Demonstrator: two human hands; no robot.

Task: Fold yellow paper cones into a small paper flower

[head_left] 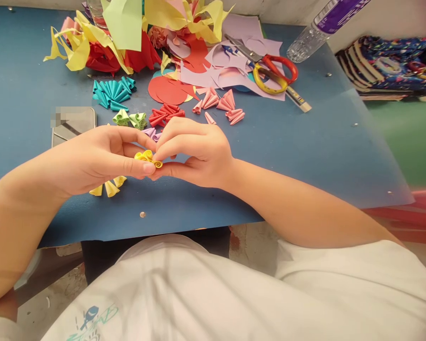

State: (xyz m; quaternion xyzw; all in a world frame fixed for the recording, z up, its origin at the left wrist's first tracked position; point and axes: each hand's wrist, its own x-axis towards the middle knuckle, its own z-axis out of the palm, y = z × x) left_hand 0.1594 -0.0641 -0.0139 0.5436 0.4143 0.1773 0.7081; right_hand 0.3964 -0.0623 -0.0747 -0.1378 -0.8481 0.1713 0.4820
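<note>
Above the blue table's front part, my left hand (102, 156) and my right hand (195, 151) meet. Both pinch a small bunch of rolled yellow paper cones (144, 156), whose spiral ends show between thumbs and fingers. Loose yellow cones (111, 189) lie under my left wrist. Just beyond my fingers are purple cones (150, 133), partly hidden, green cones (139, 121) and red cones (166, 114). Teal cones (114, 93) sit farther back on the left, pink cones (227, 100) on the right.
Paper scraps (128, 52) and red paper circles (167, 90) cover the table's back. Scissors (270, 66) lie at the right beside a cutter (298, 99). A plastic bottle (315, 33) stands behind them. A phone (74, 124) is left of the cones.
</note>
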